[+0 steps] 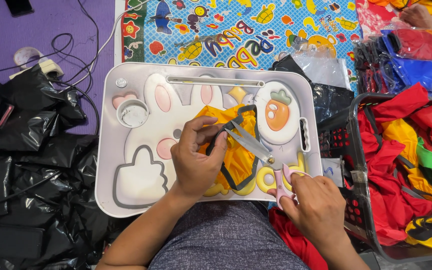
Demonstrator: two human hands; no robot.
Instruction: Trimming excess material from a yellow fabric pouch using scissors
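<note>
A yellow cloth piece with a grey strap (236, 155) lies on a white lap tray (141, 200) printed with a rabbit and a carrot. My left hand (196, 157) pinches the grey strap between thumb and fingers at the cloth's left edge. Pink-handled scissors (256, 150) are gripped in my right hand (316, 205), and their blades stand apart around the strap just right of my left fingers.
Crumpled black plastic bags (31, 170) and cables cover the floor at left. A dark basket (371, 220) at right holds red, yellow and green cloth pieces. Clear packets of red and blue cloth (411, 55) lie at upper right on a colourful play mat (246, 30).
</note>
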